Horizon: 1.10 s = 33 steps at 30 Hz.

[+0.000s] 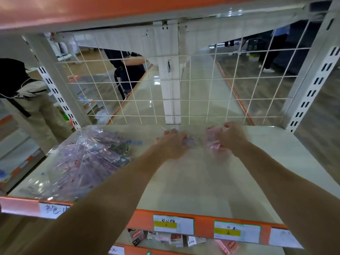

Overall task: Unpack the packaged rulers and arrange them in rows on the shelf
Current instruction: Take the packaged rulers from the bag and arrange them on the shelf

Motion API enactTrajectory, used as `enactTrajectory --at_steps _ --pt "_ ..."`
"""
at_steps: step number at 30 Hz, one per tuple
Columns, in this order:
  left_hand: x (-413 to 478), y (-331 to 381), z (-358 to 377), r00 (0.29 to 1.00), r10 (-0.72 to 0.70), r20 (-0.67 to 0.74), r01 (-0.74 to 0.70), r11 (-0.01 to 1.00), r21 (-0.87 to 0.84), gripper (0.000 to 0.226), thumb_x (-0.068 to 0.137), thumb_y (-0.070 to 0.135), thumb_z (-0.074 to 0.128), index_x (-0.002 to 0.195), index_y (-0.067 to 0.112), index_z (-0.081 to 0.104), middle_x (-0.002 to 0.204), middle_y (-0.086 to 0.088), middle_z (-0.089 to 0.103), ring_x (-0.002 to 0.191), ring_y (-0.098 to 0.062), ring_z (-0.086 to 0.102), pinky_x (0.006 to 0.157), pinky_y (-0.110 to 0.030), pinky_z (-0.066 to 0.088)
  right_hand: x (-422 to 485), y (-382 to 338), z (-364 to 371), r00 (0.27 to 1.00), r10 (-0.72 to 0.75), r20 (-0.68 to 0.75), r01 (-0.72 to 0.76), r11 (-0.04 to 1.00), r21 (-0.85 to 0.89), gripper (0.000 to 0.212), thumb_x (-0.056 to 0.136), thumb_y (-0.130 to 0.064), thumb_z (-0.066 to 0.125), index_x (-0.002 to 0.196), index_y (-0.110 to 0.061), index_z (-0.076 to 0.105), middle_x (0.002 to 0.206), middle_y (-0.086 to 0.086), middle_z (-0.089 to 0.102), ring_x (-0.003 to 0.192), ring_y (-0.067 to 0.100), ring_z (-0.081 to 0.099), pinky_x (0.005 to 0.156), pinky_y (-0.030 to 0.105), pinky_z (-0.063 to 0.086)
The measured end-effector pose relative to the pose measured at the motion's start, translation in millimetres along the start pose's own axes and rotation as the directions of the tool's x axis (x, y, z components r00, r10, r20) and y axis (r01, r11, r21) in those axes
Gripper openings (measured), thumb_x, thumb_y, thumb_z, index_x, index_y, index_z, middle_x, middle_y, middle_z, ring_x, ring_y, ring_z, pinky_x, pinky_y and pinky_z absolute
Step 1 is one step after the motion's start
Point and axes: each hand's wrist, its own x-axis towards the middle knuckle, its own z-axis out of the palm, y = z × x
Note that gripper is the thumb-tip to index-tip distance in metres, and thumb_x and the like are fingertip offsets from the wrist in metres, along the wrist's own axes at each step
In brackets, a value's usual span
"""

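Note:
Both of my arms reach deep onto the pale shelf (211, 184). My left hand (173, 144) is closed around a small bundle of purple rulers (189, 142). My right hand (230, 138) grips a pink bundle of rulers (213, 142), blurred by motion. The two hands are side by side near the back of the shelf, a short gap between them. On the shelf's left side lies a clear plastic bag (82, 162) stuffed with several packaged rulers in purple and pink patterns.
A white wire grid (184, 89) closes the shelf's back. White slotted uprights (312, 85) stand at both sides. The orange front edge (202, 227) carries price labels. Small boxes (165, 238) sit on the shelf below. Two people stand beyond the grid and at the left.

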Motion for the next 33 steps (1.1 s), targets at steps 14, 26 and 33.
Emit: enactTrajectory --at_steps 14,26,33 --pt "-12 -68 -43 0.994 -0.046 -0.098 0.024 0.975 -0.222 0.046 0.090 0.007 0.054 0.136 0.010 0.050 0.141 -0.009 0.048 0.129 -0.025 0.046 0.104 -0.027 0.034 -3 -13 4 0.982 -0.022 0.186 0.083 0.940 -0.331 0.029 0.084 -0.007 0.063 0.109 0.006 0.062 0.108 0.023 0.065 0.087 0.030 0.063 0.077 0.031 0.048" --pt "-107 -135 -56 0.969 -0.210 0.134 0.169 0.949 0.266 0.080 0.067 0.079 0.051 0.135 0.038 0.044 0.150 0.004 0.035 0.141 -0.026 0.025 0.112 -0.053 0.021 -107 -69 100 0.707 -0.293 0.644 0.641 0.652 -0.406 0.036 0.091 -0.028 0.052 0.120 -0.008 0.062 0.126 0.013 0.059 0.118 0.028 0.054 0.092 0.030 0.042" --pt "-141 -167 -57 0.975 -0.198 0.097 0.190 0.978 0.081 0.080 0.079 0.058 0.062 0.145 0.021 0.036 0.152 -0.004 0.032 0.139 -0.022 0.030 0.114 -0.034 0.026 -133 -60 143 0.641 -0.262 0.721 0.724 0.516 -0.457 0.059 0.085 -0.039 0.060 0.136 -0.016 0.042 0.131 0.014 0.047 0.117 0.032 0.048 0.090 0.033 0.041"
